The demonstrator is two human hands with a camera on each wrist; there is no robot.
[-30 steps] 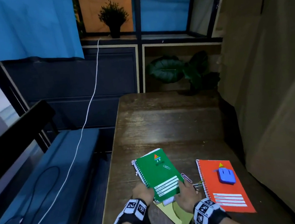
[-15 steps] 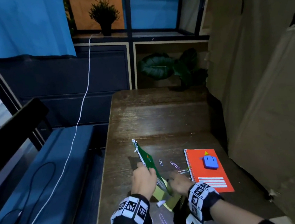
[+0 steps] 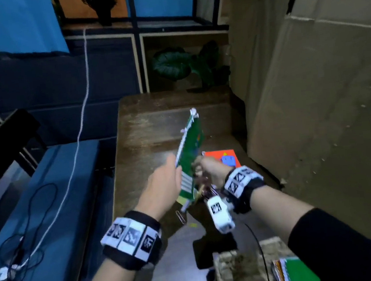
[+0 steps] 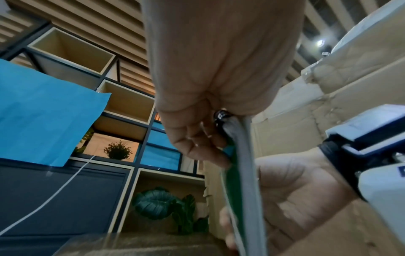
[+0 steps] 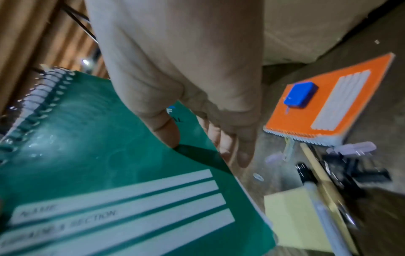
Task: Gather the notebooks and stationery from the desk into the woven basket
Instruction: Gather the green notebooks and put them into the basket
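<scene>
A green spiral notebook [image 3: 191, 149] stands upright above the wooden desk [image 3: 155, 125], held between both hands. My left hand [image 3: 175, 167] grips its spine side, the fingers curled round the edge [image 4: 236, 190]. My right hand [image 3: 200, 164] pinches the other side, with the thumb on the cover [image 5: 98, 164] and the fingers behind it. An orange notebook [image 3: 218, 154] lies flat on the desk with a small blue block [image 3: 228, 161] on it. The woven basket [image 3: 238, 270] sits at the near right and holds notebooks [image 3: 294, 273].
Under the hands lie a yellow sticky pad [image 5: 291, 216], pens [image 5: 324, 204] and loose paper clips [image 3: 180, 216]. Cardboard sheets [image 3: 314, 102] wall the desk's right side. A blue bench [image 3: 38, 215] with cables runs along the left. Shelves with plants stand behind.
The green notebook has come off the desk, tipped from flat to upright and risen between both hands. The view has dropped, bringing the basket into sight.
</scene>
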